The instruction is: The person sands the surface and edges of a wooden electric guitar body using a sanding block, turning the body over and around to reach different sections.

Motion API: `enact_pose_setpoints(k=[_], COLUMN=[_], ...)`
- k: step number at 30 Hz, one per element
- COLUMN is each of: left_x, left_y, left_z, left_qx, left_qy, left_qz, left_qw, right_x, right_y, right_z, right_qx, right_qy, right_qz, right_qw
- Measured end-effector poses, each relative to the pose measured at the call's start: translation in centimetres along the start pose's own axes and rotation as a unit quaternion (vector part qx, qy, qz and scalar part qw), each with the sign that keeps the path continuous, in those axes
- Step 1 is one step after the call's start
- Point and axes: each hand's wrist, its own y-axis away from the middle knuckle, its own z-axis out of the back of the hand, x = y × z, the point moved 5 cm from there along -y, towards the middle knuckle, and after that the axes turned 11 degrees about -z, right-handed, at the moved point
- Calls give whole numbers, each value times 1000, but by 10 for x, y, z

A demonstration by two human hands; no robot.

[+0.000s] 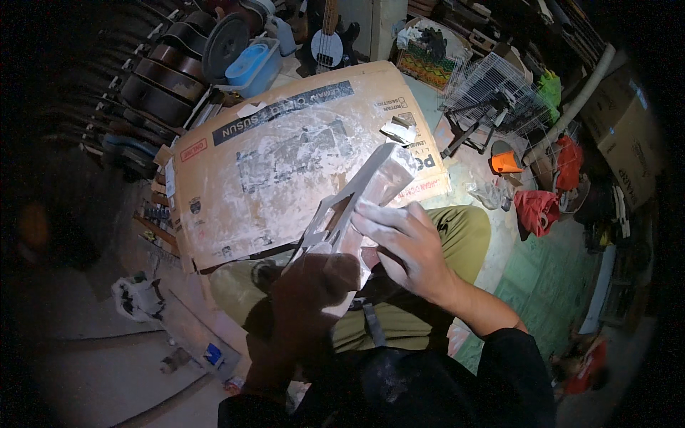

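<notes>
A pale, dust-coated slab with cutouts, which looks like a guitar body (382, 176), is tilted up over my lap. My left hand (310, 285), dark in shadow, is closed around its lower left part. Whitened with dust, the fingers of my right hand (410, 246) press together against the slab's right edge. Beneath them shows a reddish-brown patch that looks like a piece of sandpaper (369, 257); most of it is hidden by the fingers.
Dusty flattened cardboard (214, 171) lies ahead of my knees, with a crumpled scrap (398, 131) on it. Guitars (168, 78) line the left. A blue tub (260, 68) stands behind. At right are a wire cage (492, 85), a black stand (481, 121) and red cloth (536, 212).
</notes>
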Motion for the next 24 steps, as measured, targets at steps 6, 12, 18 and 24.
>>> enact_pose_setpoints(k=[6, 12, 18, 24], left_x=[6, 10, 8, -4], left_y=[-1, -9, -22, -31], left_z=[3, -1, -14, 11], left_qx=[-14, 52, 52, -137], left_qy=[23, -4, -105, 24], left_qz=[-35, 64, -22, 4], left_qw=[999, 997, 993, 990], right_x=[0, 5, -9, 9], right_y=[-1, 0, 4, 10], right_z=[-4, -9, -10, 6], right_qx=[-10, -40, 8, -11], right_qy=[-9, -43, -52, -56], right_qz=[-14, -25, -59, -10], right_qw=[1000, 998, 997, 998])
